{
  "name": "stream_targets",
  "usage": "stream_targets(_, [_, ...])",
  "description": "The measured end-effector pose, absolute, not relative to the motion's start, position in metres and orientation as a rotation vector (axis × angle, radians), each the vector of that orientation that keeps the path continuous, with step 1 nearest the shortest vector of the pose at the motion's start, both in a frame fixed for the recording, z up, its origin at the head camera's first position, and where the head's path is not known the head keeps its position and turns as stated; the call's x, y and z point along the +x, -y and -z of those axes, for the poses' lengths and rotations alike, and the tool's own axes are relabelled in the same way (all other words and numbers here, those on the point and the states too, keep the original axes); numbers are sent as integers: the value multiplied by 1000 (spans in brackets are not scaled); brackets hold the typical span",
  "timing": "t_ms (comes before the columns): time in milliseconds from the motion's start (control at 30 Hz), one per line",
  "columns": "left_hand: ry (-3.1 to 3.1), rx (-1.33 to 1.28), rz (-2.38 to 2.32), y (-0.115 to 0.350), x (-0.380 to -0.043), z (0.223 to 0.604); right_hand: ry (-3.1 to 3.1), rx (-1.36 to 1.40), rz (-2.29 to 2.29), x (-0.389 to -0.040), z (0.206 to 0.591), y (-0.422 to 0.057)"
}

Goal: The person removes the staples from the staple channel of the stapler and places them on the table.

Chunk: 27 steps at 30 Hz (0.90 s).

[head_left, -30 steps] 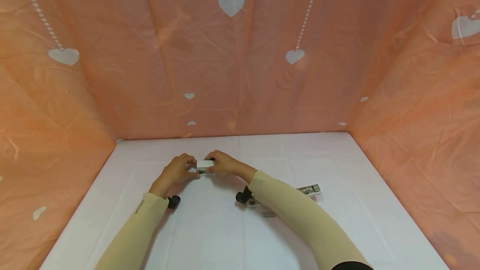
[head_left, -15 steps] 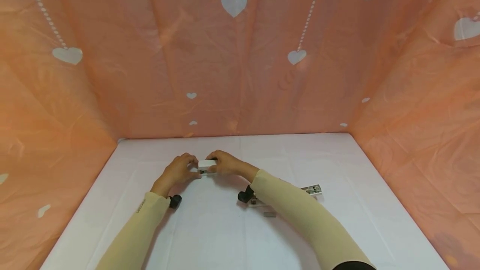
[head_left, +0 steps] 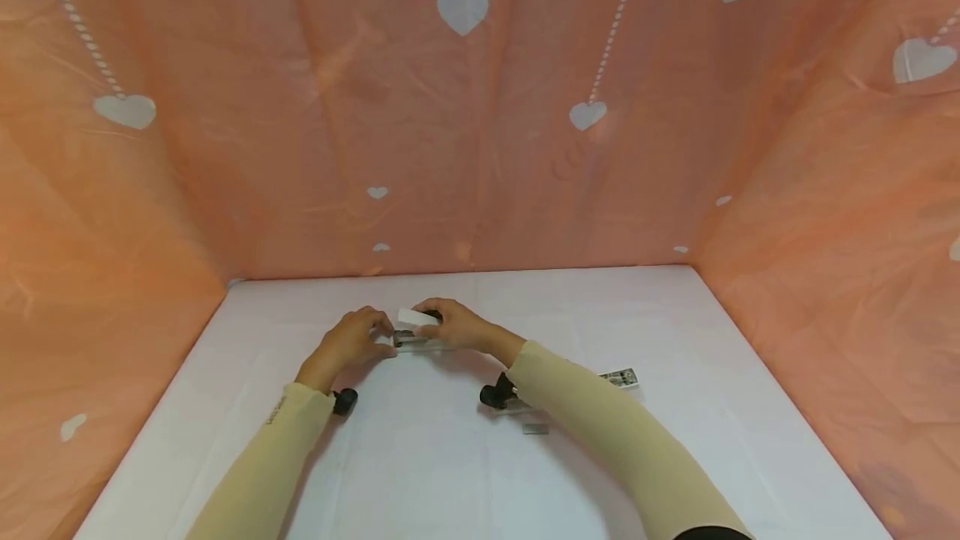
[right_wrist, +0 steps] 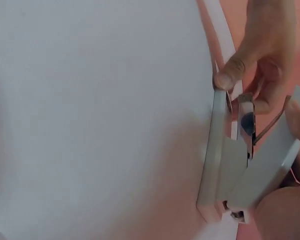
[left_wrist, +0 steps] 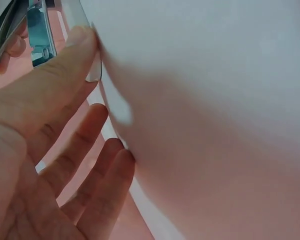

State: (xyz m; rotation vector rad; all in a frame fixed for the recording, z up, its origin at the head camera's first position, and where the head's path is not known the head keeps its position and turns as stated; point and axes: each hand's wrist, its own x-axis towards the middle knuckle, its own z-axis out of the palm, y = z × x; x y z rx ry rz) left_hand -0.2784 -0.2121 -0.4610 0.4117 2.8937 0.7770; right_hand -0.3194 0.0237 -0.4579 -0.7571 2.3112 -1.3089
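The white stapler (right_wrist: 270, 160) gapes, its metal channel (right_wrist: 246, 120) bared.

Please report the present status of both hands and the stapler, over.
Left hand pinches stapler's base. Right hand grips its top cover, tilted open. Metal channel exposed between. Nothing visibly in the way.

Creased orange sheeting (head_left: 525, 190) on three sides, printed white hearts (head_left: 462, 12), dotted strings (head_left: 617, 17), white tabletop (head_left: 420, 457)
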Motion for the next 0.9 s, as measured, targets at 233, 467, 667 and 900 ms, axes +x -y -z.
stream_targets(233, [-2874,412,-791,212,-279,465,-2365,-885,1271,-318,455,-31])
stream_targets(467, [-2896,409,-773,215,-277,461,-2427,-1021,1218,-324,446,-39])
stream_targets(667, [-2905,421,-759,213,-277,460,-2462,-1027,1186,-325,438,-46])
stream_targets(900, [-2897,400,-767,213,-278,462,-2489,-999,1211,-325,435,-54])
